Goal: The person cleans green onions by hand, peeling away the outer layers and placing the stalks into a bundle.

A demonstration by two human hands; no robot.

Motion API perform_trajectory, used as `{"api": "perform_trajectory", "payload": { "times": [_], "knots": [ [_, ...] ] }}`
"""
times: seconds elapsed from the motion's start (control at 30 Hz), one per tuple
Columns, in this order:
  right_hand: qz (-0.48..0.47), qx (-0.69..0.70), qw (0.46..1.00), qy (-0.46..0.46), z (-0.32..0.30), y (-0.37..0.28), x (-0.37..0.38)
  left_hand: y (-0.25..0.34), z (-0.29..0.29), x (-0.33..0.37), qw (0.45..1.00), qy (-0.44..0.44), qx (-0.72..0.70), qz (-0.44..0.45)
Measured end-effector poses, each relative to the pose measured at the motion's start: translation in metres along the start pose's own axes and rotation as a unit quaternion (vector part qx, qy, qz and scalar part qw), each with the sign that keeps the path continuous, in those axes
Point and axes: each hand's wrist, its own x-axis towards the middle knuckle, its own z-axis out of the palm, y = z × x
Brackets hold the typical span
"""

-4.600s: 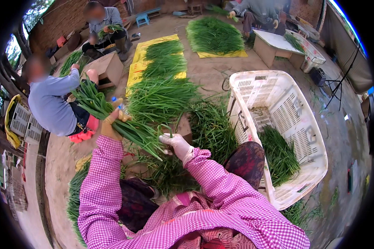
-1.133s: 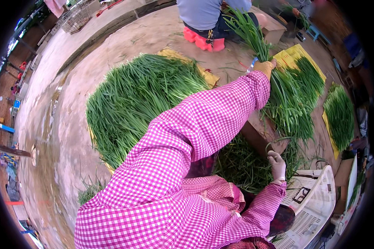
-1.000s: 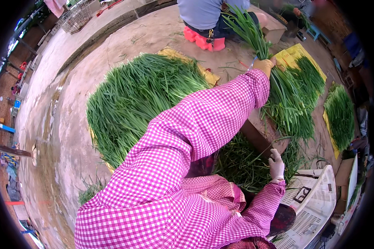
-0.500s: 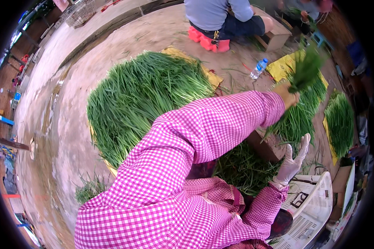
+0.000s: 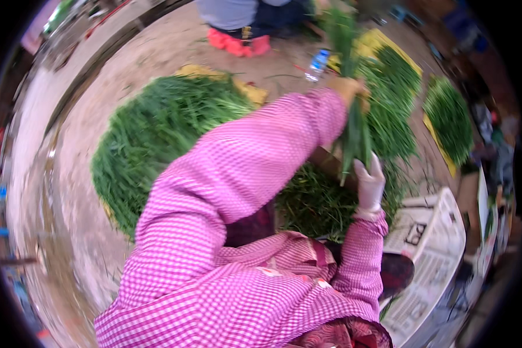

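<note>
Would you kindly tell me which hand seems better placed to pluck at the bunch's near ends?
Probably the right hand: it looks open beside the near ends of the green bunch, while the left hand is occupied gripping it farther along.

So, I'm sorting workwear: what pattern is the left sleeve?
Left sleeve: pink-and-white gingham, best in head view.
</note>
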Motion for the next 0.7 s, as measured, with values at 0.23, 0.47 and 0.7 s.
{"api": "perform_trajectory", "payload": {
  "times": [0.23, 0.47, 0.7],
  "knots": [
    [-0.112, 0.035, 0.993, -0.027, -0.011, 0.0, 0.004, 0.01, -0.016, -0.006, 1.0, -0.021, -0.011, 0.013],
    [0.012, 0.043, 0.999, 0.022, -0.032, 0.002, -0.029, 0.046, -0.022, -0.021, 0.989, -0.023, -0.038, 0.139],
    [0.174, 0.327, 0.919, 0.133, -0.059, 0.077, -0.021, 0.067, -0.037, -0.017, 0.969, -0.179, -0.072, 0.156]
  ]
}}
